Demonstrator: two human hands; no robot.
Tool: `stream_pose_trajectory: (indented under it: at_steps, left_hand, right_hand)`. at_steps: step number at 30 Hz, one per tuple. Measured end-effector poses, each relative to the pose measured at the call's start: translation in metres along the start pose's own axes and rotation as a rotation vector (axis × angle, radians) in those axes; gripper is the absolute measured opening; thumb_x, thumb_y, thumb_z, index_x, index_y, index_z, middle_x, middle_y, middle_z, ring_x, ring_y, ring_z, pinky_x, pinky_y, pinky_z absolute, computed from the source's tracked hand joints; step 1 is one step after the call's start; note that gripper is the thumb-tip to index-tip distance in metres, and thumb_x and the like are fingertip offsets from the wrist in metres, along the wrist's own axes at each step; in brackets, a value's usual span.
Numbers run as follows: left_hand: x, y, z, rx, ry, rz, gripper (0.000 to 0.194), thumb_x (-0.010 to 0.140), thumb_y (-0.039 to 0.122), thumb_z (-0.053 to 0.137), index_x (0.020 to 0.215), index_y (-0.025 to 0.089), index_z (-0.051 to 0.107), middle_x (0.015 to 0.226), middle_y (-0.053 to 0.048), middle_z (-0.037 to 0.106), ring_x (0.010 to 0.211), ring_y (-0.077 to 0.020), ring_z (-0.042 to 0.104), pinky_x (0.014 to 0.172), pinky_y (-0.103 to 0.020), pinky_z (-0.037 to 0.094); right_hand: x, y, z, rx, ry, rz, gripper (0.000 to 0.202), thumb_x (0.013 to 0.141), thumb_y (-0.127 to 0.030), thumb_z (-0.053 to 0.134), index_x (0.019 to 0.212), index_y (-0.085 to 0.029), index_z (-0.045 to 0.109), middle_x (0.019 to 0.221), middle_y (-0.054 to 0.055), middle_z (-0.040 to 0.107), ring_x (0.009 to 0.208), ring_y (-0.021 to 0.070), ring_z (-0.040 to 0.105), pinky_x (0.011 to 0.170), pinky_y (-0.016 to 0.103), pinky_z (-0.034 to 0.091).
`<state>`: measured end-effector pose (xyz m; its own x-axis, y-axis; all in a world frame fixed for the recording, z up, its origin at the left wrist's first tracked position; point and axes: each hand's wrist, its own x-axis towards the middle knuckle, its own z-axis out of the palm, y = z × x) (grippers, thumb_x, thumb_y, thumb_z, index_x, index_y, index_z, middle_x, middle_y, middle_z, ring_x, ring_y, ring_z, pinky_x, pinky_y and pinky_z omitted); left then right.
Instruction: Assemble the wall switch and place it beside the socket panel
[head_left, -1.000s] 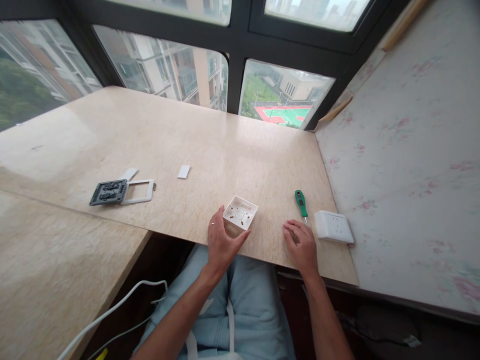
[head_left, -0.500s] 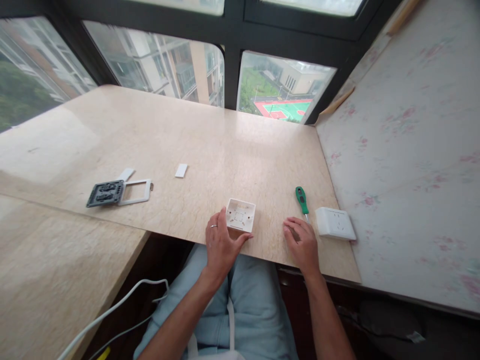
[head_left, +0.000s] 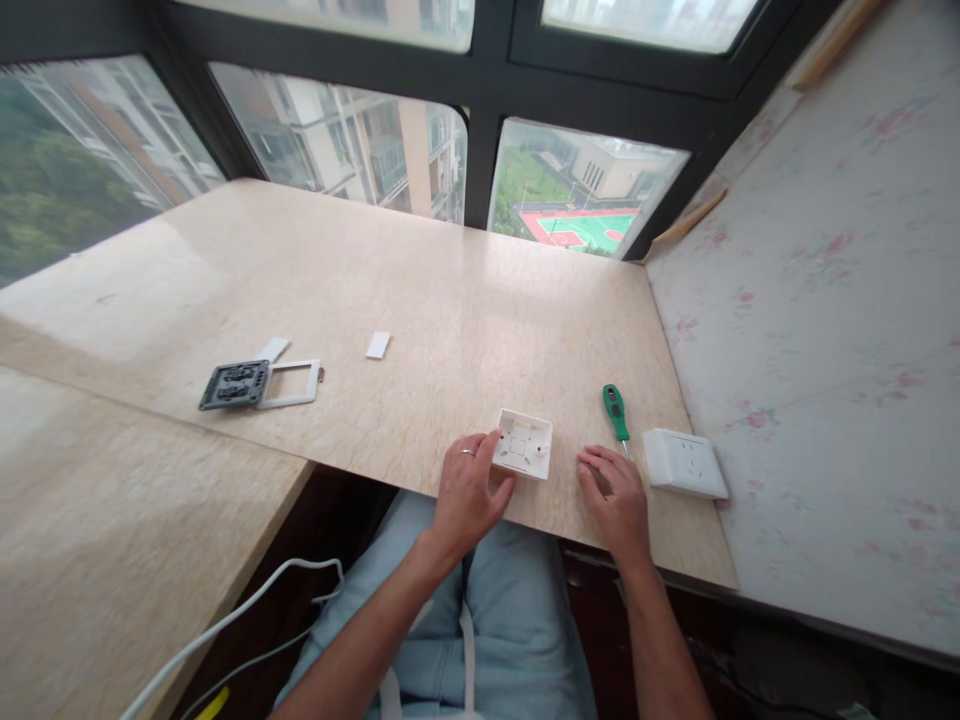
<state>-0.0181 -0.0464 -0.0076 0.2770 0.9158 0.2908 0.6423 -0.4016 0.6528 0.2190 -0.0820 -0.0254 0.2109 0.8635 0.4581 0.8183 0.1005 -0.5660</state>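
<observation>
A square white plastic junction box (head_left: 523, 445) lies on the stone ledge with its hollow side up. My left hand (head_left: 471, 488) is at its left wall, the index fingertip touching the rim and the thumb by the lower left corner; the fingers are apart and not wrapped round the box. To the right of the box, my right hand (head_left: 616, 500) rests on the ledge, loosely curled, with a gap between thumb and fingers and nothing visible in it. Just beyond those fingers lies a green-handled screwdriver (head_left: 615, 411), its metal shaft pointing towards me.
A white wall socket (head_left: 686, 462) sits at the right, against the papered wall. On the left lie a dark switch back (head_left: 235, 385), a white frame (head_left: 311, 382) and two white cover pieces, one (head_left: 378, 345) apart. The ledge's front edge (head_left: 352, 474) is close to my lap.
The junction box has slid right along the ledge, with my left hand following it. Its thumb has left the box's front edge. My right hand has barely moved. The view has shifted slightly.
</observation>
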Motion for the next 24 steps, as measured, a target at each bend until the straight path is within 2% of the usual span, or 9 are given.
stream_pose_trajectory:
  at_steps: [5,12,18,24]
  left_hand:
    - [0.007,-0.006,-0.006,-0.05,-0.076,0.065,0.054,0.082,0.02,0.067,0.134,0.023,0.054,0.114,-0.01,0.066,0.109,-0.03,0.06,0.098,-0.05,0.049]
    - [0.011,-0.018,-0.015,-0.019,-0.122,0.133,0.046,0.085,0.021,0.067,0.13,0.02,0.06,0.11,-0.011,0.067,0.104,-0.0278,0.063,0.095,-0.046,0.052]
    - [0.009,-0.024,-0.021,-0.079,-0.163,0.128,0.048,0.086,0.024,0.067,0.133,0.022,0.059,0.117,-0.012,0.066,0.11,-0.0278,0.062,0.097,-0.047,0.053]
    - [0.009,-0.038,-0.032,-0.124,-0.181,0.163,0.033,0.088,0.024,0.066,0.121,0.023,0.066,0.117,-0.011,0.067,0.111,-0.026,0.063,0.098,-0.044,0.054]
  right_hand:
    - [0.0,0.001,0.0,0.002,0.003,-0.012,0.025,0.094,-0.035,0.056,0.095,-0.021,0.076,0.106,0.011,0.074,0.102,0.0264,0.066,0.095,0.047,0.052]
    - [0.0,0.003,0.0,-0.011,0.003,-0.044,0.025,0.094,-0.035,0.056,0.096,-0.02,0.076,0.106,0.011,0.074,0.103,0.0267,0.065,0.094,0.047,0.051]
    - [-0.002,0.007,0.002,-0.014,0.001,-0.053,0.026,0.094,-0.037,0.056,0.095,-0.02,0.076,0.106,0.011,0.074,0.102,0.0268,0.065,0.094,0.047,0.051]
    - [-0.001,0.007,0.003,-0.006,0.003,-0.044,0.028,0.094,-0.039,0.055,0.095,-0.02,0.076,0.106,0.011,0.074,0.102,0.0274,0.065,0.094,0.047,0.051]
